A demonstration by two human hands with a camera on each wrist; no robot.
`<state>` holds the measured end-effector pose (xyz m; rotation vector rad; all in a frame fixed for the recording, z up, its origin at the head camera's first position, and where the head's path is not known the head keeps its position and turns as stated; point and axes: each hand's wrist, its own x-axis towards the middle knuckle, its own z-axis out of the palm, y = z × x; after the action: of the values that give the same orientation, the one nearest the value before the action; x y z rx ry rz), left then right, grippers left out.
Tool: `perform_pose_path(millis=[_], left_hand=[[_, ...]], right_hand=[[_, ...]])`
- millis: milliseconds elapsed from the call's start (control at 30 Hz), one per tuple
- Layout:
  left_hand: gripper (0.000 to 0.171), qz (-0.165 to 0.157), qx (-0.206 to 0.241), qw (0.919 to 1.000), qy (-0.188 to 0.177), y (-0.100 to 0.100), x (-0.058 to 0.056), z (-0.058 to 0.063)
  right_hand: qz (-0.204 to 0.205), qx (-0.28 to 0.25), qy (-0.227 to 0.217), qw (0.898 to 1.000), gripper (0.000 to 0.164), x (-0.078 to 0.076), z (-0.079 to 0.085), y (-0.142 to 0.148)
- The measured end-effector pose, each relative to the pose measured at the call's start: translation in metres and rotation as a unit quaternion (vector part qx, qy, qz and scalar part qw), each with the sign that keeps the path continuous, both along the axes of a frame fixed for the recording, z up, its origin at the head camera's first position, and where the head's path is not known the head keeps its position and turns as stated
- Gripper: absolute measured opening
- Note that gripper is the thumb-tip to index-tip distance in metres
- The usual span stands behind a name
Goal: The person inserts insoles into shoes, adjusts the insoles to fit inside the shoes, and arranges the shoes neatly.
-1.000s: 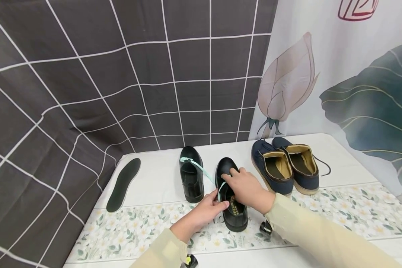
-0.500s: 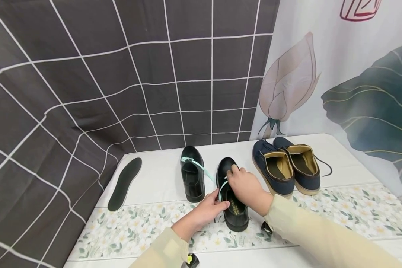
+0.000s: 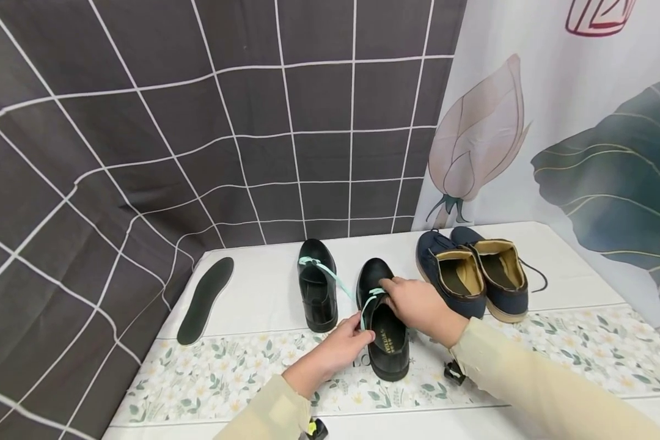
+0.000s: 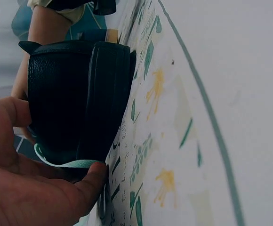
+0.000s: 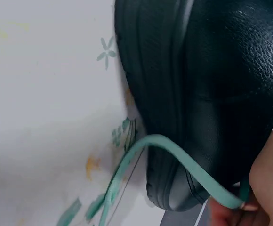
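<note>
A black leather shoe [image 3: 389,360] with mint laces stands between my hands, toe pointing away. My left hand [image 3: 332,351] grips its left side, thumb at the collar and fingers low along the side. In the left wrist view, a strand of mint shoelace [image 4: 75,164] runs beside a left fingertip. My right hand [image 3: 418,308] is at the lacing on the shoe's right side, fingers curled in. In the right wrist view, those fingers [image 5: 230,214] pinch a mint shoelace [image 5: 174,149] that arcs down beside the sole. The right fingertips are partly hidden.
A second black shoe [image 3: 320,311] with mint lace stands to the left. Further left lies a dark insole [image 3: 205,302]. A pair of navy shoes [image 3: 462,305] stands at the right, beyond my right hand. A grey checked cloth [image 3: 319,153] hangs behind.
My right hand has come down from above the lacing to the shoe's right side, uncovering mint lace across the front. My left hand keeps its grip; the view has shifted slightly.
</note>
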<state>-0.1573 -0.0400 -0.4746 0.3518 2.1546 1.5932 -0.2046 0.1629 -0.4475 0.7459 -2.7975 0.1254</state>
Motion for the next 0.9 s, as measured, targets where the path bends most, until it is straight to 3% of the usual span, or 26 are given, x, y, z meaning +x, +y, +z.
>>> perform_pose_path(millis=[133, 267, 367, 600, 767, 900], left_hand=[[0.056, 0.002, -0.017, 0.9997, 0.02, 0.001, -0.002, 0.0], [0.059, 0.005, -0.024, 0.9996, 0.015, 0.001, -0.002, -0.001], [0.059, 0.002, -0.004, 1.0, 0.003, 0.001, -0.001, 0.0], [0.061, 0.036, 0.023, 0.9983, -0.041, 0.0, 0.007, 0.005], [0.062, 0.051, -0.004, 0.9982, -0.031, -0.013, 0.015, 0.011], [0.052, 0.043, 0.015, 0.9989, -0.011, -0.034, 0.018, 0.018]], right_hand=[[-0.049, -0.006, -0.051, 0.997, 0.031, 0.001, 0.002, 0.0], [-0.059, -0.024, -0.112, 0.992, 0.034, -0.003, 0.003, 0.001], [-0.064, -0.033, -0.143, 0.987, 0.041, -0.006, 0.002, 0.001], [-0.074, -0.021, -0.14, 0.987, 0.043, -0.006, 0.001, -0.001], [-0.077, -0.017, -0.143, 0.987, 0.041, -0.006, 0.001, -0.002], [-0.074, -0.017, -0.145, 0.986, 0.037, -0.006, 0.003, -0.001]])
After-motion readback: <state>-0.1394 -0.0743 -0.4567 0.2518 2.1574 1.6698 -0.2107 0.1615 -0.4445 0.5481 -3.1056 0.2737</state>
